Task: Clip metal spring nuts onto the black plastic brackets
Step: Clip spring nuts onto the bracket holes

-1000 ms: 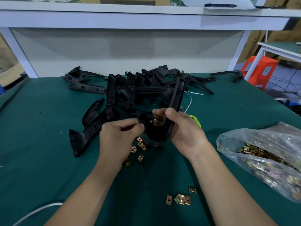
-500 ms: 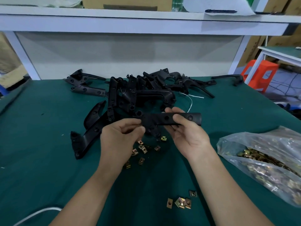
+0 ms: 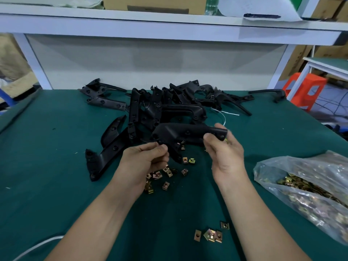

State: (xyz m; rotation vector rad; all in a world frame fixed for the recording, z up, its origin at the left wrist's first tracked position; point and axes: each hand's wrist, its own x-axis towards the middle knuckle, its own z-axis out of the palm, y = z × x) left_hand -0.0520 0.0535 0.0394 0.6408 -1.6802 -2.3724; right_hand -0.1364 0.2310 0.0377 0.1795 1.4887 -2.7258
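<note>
Under white shelving (image 3: 169, 29), green mat (image 3: 47, 166) bears brackets (image 3: 146, 110).

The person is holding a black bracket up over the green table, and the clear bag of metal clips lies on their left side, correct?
Not quite. The head view shows the clear bag of metal clips lying on the person's right side, not the left. The rest stands: the right hand grips one end of the black bracket above the green table.
</note>
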